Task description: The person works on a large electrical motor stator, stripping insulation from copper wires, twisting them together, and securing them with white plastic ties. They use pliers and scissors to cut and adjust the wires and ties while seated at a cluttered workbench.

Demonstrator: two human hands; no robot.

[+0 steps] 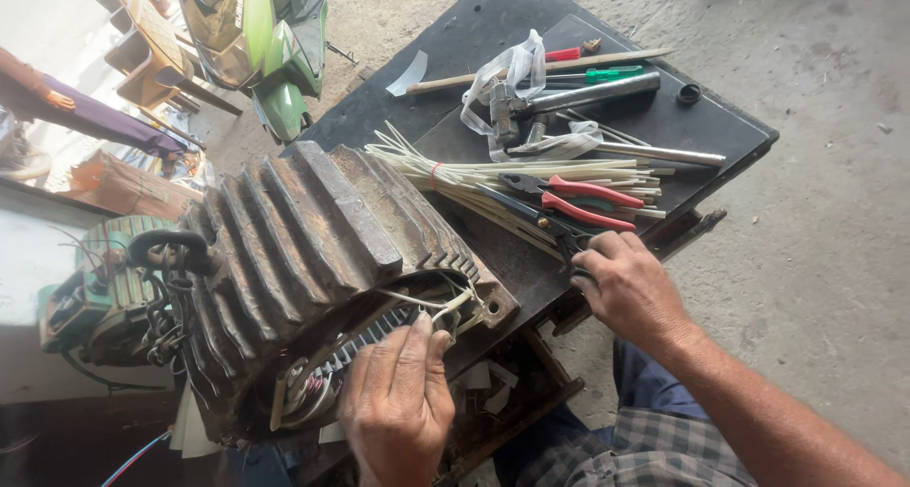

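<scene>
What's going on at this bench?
A person is working on a big ribbed motor housing lying on its side on a dark worktable. The left hand is at the housing's open end, fingers on pale wires there. The right hand rests on the table edge by the blue-handled cutters. Red-handled pliers, a bundle of pale strips, a hammer and screwdrivers lie nearby.

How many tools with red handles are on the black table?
2: red-handled pliers lying on the white strips near the right hand, and a red-handled tool at the far edge. More may be hidden.
</scene>
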